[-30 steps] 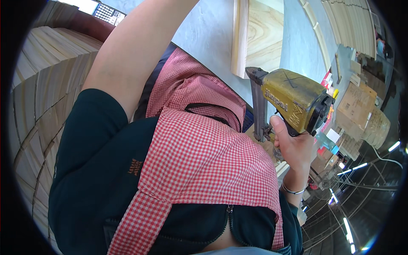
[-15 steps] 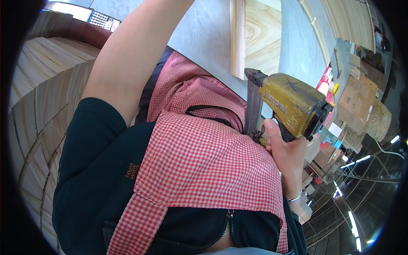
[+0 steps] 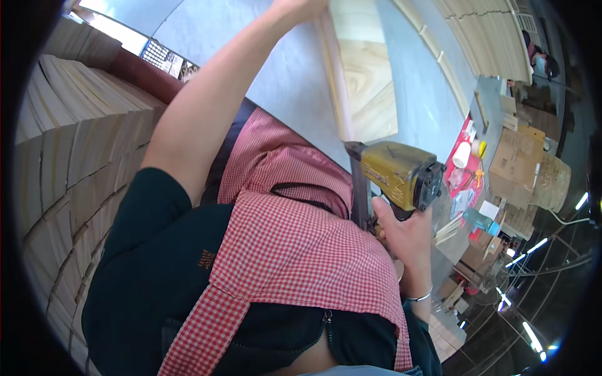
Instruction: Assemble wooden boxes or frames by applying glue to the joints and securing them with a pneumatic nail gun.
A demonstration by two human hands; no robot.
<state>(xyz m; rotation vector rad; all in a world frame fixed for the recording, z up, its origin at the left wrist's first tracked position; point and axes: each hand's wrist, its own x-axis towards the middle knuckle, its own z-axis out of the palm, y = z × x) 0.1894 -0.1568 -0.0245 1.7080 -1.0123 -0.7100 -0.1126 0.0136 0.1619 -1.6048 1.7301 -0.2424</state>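
Note:
My right hand (image 3: 406,235) is wrapped round the handle of a yellow and black nail gun (image 3: 392,169). The gun's dark nose touches or nearly touches the near end of a narrow wooden strip (image 3: 337,94), at the edge of a wood-grain board (image 3: 370,81). My left arm reaches across the table, and my left hand (image 3: 302,7) is at the far part of that strip by the picture's top edge. Its fingers are cut off there, so their grip is hidden. Strip and board lie on a grey-blue tabletop (image 3: 282,81).
Tall stacks of wooden boards (image 3: 75,131) rise at my left. More wooden pieces (image 3: 483,31) are stacked at the far right. Cardboard boxes (image 3: 517,156), a blue-tinted bottle (image 3: 480,220) and a white roll (image 3: 461,155) are at the right. Another long strip (image 3: 433,50) lies beyond the board.
The nail gun in my right hand has shifted left and down in the picture, its nose to the strip's near end. My left hand has come into view at the top.

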